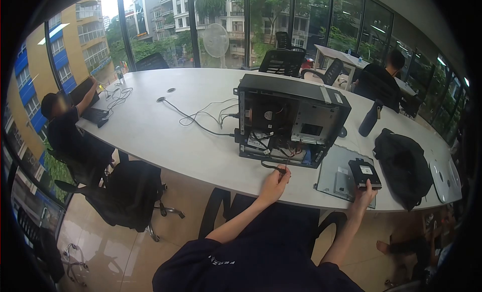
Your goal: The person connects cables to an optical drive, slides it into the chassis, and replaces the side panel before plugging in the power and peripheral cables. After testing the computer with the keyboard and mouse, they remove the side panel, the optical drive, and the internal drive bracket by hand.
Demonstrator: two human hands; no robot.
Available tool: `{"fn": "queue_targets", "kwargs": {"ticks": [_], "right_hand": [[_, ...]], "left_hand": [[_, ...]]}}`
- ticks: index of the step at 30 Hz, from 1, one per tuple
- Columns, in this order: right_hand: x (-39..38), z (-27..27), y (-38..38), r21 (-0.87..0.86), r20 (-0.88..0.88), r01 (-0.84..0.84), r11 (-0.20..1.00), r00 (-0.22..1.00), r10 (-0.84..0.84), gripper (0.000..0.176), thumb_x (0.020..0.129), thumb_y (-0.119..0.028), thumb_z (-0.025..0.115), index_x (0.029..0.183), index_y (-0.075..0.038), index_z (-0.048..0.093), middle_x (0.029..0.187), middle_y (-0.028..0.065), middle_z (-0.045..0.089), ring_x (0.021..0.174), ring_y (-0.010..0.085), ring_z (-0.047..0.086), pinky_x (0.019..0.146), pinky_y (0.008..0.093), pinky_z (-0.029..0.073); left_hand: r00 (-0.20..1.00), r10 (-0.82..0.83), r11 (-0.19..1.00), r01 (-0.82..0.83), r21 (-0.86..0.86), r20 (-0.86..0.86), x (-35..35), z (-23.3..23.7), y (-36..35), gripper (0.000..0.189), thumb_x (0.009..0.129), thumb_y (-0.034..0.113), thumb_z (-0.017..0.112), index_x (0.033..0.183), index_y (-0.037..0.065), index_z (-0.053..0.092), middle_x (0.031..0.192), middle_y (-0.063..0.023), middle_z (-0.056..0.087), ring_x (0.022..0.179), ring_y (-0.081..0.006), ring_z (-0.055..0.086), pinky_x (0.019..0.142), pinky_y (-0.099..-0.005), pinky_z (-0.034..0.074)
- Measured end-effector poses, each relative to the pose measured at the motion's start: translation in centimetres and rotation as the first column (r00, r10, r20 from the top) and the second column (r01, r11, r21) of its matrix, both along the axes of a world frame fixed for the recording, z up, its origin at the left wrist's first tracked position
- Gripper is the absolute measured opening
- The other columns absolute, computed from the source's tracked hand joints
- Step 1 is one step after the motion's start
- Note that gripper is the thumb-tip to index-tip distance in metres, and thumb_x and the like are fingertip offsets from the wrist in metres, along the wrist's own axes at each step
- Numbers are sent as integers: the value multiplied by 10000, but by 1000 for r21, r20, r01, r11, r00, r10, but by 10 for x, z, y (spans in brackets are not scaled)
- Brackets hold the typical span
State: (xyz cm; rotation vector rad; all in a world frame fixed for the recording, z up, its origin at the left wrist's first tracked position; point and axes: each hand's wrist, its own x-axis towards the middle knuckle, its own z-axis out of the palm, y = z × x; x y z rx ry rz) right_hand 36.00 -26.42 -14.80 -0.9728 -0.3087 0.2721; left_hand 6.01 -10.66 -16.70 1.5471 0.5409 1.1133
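An open black computer case [296, 93] stands on the white table, its inside with cables and a fan facing me. My left hand [274, 185] is at the case's lower front edge, fingers pinched on a thin black cable [271, 166]. My right hand [365, 192] grips a black boxy drive [365, 173] with a white label, held over the right end of a grey metal side panel [334, 172]. That panel lies on the table to the right of the case.
On the right are a dark bottle [370, 119], a black bag [403, 166] and a silver laptop [445, 180]. Cables [201, 122] run left from the case. One person [65, 121] sits at the table's far left; another [379, 83] sits behind, at the right.
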Motion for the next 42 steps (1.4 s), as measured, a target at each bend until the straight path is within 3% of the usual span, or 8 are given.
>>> {"fn": "queue_targets", "kwargs": {"ticks": [3, 8, 13, 21, 26, 30, 36, 42], "right_hand": [[-4, 3, 2, -88, 15, 22, 996, 1000, -21, 489, 984, -215, 618, 1371, -64, 360, 1376, 163, 475, 1254, 275, 531, 987, 484, 550], [-9, 6, 3, -75, 17, 11, 997, 1000, -10, 488, 989, -160, 604, 1385, -76, 333, 1365, 166, 480, 1187, 266, 583, 948, 460, 584], [7, -6, 1, -35, 13, -54, 998, 998, 54, 474, 995, -158, 604, 1389, -89, 348, 1328, 143, 522, 1138, 261, 618, 919, 442, 598], [10, -8, 3, -48, 70, -85, 995, 994, 89, 472, 1003, -181, 613, 1408, -99, 383, 1311, 119, 561, 1100, 240, 649, 881, 413, 599], [-2, 8, 0, -147, 81, -110, 983, 989, 123, 489, 1002, -204, 642, 1406, -101, 387, 1267, 110, 601, 1069, 217, 666, 865, 375, 587], [11, -9, 3, -159, 58, -74, 984, 995, 85, 506, 991, -182, 667, 1390, -67, 377, 1246, 126, 602, 1044, 218, 671, 886, 363, 581], [22, -24, 4, -162, 111, -76, 984, 989, 94, 495, 953, -117, 712, 1311, -11, 386, 1209, 136, 549, 1062, 221, 632, 933, 375, 579], [15, -23, 8, -132, 207, 52, 990, 978, -23, 346, 968, -137, 698, 1176, -39, 440, 1207, 116, 533, 1111, 212, 595, 962, 385, 565]], "left_hand": [[1000, -9, 1000, 10, 8, -19, 1, -4, 2, 118, 1035, 179, 547, 1022, 61, 542, 761, 21, 525, 646, -46, 476, 594, -219, 393], [1000, -15, 1000, 15, 12, -8, 1, -4, 1, 122, 1034, 175, 549, 1022, 54, 540, 749, 22, 520, 637, -46, 475, 587, -224, 391], [999, -4, 1000, 5, 14, -45, -1, -1, -2, 118, 1031, 161, 551, 1020, 44, 553, 735, -1, 525, 660, -91, 493, 618, -271, 400], [999, -1, 1000, 2, 21, -38, -2, 3, -3, 116, 1028, 160, 556, 1020, 45, 556, 729, -6, 535, 646, -93, 489, 598, -276, 389], [999, 10, 1000, -9, 28, -37, -1, 0, -3, 122, 1026, 166, 561, 1021, 44, 558, 700, -8, 523, 623, -98, 476, 577, -288, 377], [999, 23, 999, -21, 44, -47, 0, -4, -1, 125, 1022, 166, 569, 1020, 41, 558, 682, -10, 508, 609, -101, 464, 566, -296, 366], [999, 24, 998, -21, 66, -42, 1, -5, -1, 125, 1018, 167, 574, 1028, 43, 562, 679, -10, 500, 603, -101, 457, 565, -295, 362], [999, 21, 998, -19, 67, -37, 1, -6, 0, 129, 1011, 168, 576, 1039, 43, 563, 676, -8, 506, 602, -99, 470, 560, -298, 361]]}}
